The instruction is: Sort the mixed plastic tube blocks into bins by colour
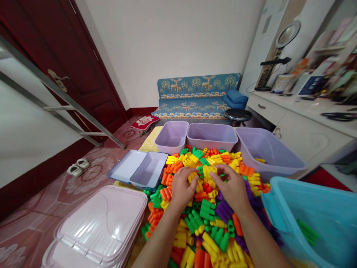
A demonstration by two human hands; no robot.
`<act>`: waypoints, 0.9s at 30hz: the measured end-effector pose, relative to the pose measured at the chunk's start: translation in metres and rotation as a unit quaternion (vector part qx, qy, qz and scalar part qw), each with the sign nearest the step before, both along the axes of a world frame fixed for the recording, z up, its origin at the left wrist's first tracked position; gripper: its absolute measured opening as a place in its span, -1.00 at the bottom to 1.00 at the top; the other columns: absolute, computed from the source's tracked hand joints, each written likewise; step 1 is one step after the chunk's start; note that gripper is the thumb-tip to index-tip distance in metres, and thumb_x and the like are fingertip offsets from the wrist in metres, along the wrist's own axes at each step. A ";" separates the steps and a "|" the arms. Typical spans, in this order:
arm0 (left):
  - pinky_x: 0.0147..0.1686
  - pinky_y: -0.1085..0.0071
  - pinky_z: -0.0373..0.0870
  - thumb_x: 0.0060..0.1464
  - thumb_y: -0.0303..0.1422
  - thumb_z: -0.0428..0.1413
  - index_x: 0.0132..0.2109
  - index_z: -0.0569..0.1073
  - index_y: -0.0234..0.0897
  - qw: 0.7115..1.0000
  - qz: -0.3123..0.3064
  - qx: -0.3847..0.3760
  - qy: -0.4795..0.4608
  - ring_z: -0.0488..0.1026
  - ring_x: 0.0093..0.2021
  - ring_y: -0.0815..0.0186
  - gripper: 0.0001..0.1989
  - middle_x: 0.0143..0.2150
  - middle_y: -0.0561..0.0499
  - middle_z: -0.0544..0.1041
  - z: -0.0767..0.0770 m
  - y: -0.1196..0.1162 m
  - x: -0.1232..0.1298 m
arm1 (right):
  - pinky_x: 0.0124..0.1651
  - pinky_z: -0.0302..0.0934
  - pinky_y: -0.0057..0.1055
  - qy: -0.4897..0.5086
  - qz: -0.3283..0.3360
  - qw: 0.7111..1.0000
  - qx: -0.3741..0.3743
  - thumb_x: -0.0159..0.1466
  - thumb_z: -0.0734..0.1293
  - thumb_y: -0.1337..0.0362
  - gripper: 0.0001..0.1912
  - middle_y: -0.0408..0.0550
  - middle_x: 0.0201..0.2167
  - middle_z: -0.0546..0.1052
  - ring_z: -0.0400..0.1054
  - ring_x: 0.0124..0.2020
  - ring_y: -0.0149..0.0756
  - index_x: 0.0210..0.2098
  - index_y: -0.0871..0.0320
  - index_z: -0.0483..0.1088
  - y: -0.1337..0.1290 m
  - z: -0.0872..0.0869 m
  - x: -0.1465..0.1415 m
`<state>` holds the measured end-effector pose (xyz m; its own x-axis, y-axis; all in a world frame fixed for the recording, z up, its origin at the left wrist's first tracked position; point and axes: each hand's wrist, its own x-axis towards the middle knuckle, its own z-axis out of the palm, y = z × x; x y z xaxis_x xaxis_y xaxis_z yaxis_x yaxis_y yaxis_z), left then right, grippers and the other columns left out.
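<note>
A wide heap of plastic building blocks (206, 209) in green, yellow, orange and purple, with a few red pieces, covers the table. Over its middle, my left hand (182, 188) curls thumb and fingers round a yellow block (192, 176), partly hidden by the hand. My right hand (232, 188) pinches another yellow building block (209, 171) between thumb and fingers, just right of the left hand. Below and between the hands lies a red piece (206, 187). Purple blocks (223, 209) lie under my right wrist.
Lilac bins (212, 138) line the far edge; the right one (270, 163) holds a yellow piece. A turquoise bin (287, 223) with green pieces stands near right. At left are a small tray (149, 169) and stacked clear lids (103, 219). A patterned sofa (195, 102) stands behind.
</note>
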<state>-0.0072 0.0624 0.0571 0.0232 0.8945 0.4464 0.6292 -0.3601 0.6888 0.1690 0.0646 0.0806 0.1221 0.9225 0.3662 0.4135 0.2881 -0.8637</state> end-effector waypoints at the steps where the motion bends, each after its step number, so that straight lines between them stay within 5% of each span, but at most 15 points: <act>1: 0.07 0.18 0.32 0.12 -0.37 0.09 -0.09 0.52 -0.19 1.000 0.001 0.001 0.004 0.42 0.03 0.17 -0.79 -0.08 -0.02 0.57 0.000 0.000 0.000 | -0.37 0.25 -0.46 0.064 -0.031 0.997 0.005 0.12 0.41 0.10 -0.72 -0.15 -0.43 0.50 0.36 -0.44 -0.38 -0.27 0.15 0.44 0.003 0.002 0.004; 3: 0.08 0.18 0.32 0.12 -0.37 0.09 -0.10 0.52 -0.18 1.000 0.003 0.002 0.008 0.41 0.04 0.17 -0.79 -0.08 -0.01 0.57 0.000 0.000 0.001 | -0.50 0.18 -0.56 0.215 -0.088 0.972 0.027 0.09 0.45 0.10 -0.69 -0.23 -0.54 0.44 0.28 -0.56 -0.49 -0.27 0.16 0.43 0.012 0.009 0.016; 6: 0.08 0.17 0.31 0.12 -0.37 0.09 -0.10 0.52 -0.18 1.000 0.004 0.003 0.012 0.41 0.04 0.17 -0.80 -0.08 0.00 0.57 -0.002 0.001 0.001 | -0.64 0.08 -0.67 0.449 -0.120 0.884 0.038 0.12 0.43 0.20 -0.80 -0.27 -0.63 0.39 0.16 -0.68 -0.59 -0.38 0.20 0.39 0.028 0.023 0.034; 9: 0.08 0.17 0.32 0.12 -0.37 0.09 -0.10 0.52 -0.19 1.000 0.005 0.003 0.015 0.41 0.04 0.16 -0.80 -0.08 -0.01 0.57 -0.002 0.001 0.001 | -0.47 0.31 -0.70 0.609 -0.148 0.779 0.010 0.21 0.31 0.42 -0.94 -0.16 -0.49 0.49 0.37 -0.53 -0.58 -0.41 0.22 0.37 0.040 0.037 0.046; 12: 0.08 0.17 0.32 0.12 -0.37 0.09 -0.10 0.52 -0.19 1.000 0.005 0.003 0.017 0.41 0.04 0.16 -0.79 -0.08 -0.01 0.57 -0.001 0.000 0.001 | -0.23 0.41 -0.64 0.661 -0.173 0.730 -0.010 0.24 0.19 0.54 -0.80 -0.10 -0.41 0.51 0.47 -0.30 -0.53 -0.41 0.21 0.37 0.042 0.042 0.050; 15: 0.07 0.17 0.32 0.12 -0.37 0.08 -0.09 0.52 -0.18 1.000 0.006 0.003 0.018 0.41 0.04 0.15 -0.79 -0.08 -0.01 0.57 0.000 -0.001 0.001 | -0.14 0.43 -0.55 0.642 -0.150 0.752 -0.009 0.19 0.25 0.51 -0.86 -0.08 -0.34 0.52 0.48 -0.21 -0.47 -0.41 0.19 0.37 0.041 0.030 0.048; 18: 0.08 0.16 0.32 0.12 -0.37 0.09 -0.10 0.52 -0.19 1.000 0.007 0.003 0.019 0.40 0.04 0.16 -0.79 -0.08 -0.01 0.57 0.000 0.000 0.001 | -0.08 0.41 -0.38 0.544 -0.117 0.831 -0.005 0.09 0.36 0.38 -0.86 -0.05 -0.26 0.53 0.47 -0.18 -0.37 -0.32 0.18 0.39 0.044 0.009 0.045; 21: 0.08 0.15 0.31 0.12 -0.38 0.09 -0.10 0.52 -0.19 1.000 0.007 0.002 0.020 0.40 0.05 0.15 -0.80 -0.08 -0.01 0.57 -0.001 0.001 0.001 | -0.01 0.34 -0.11 0.306 -0.135 0.942 0.008 0.07 0.37 0.22 -0.67 0.02 -0.17 0.52 0.44 -0.13 -0.20 -0.17 0.18 0.41 0.052 -0.009 0.044; 23: 0.08 0.16 0.32 0.12 -0.38 0.08 -0.10 0.52 -0.18 1.000 0.007 0.002 0.020 0.40 0.05 0.16 -0.79 -0.08 -0.01 0.57 -0.002 0.001 0.001 | 0.10 0.22 0.00 0.070 -0.154 0.985 0.044 0.11 0.32 0.23 -0.61 0.11 -0.07 0.50 0.37 -0.02 -0.10 -0.08 0.21 0.40 0.058 -0.014 0.043; 27: 0.08 0.17 0.32 0.12 -0.37 0.08 -0.10 0.52 -0.18 1.000 0.007 0.005 0.020 0.40 0.05 0.16 -0.80 -0.08 0.00 0.57 -0.002 0.001 0.001 | 0.24 0.02 -0.05 -0.293 -0.149 0.943 0.059 0.18 0.17 0.41 -0.48 0.19 0.14 0.37 0.16 0.21 -0.06 0.14 0.29 0.29 0.064 -0.013 0.037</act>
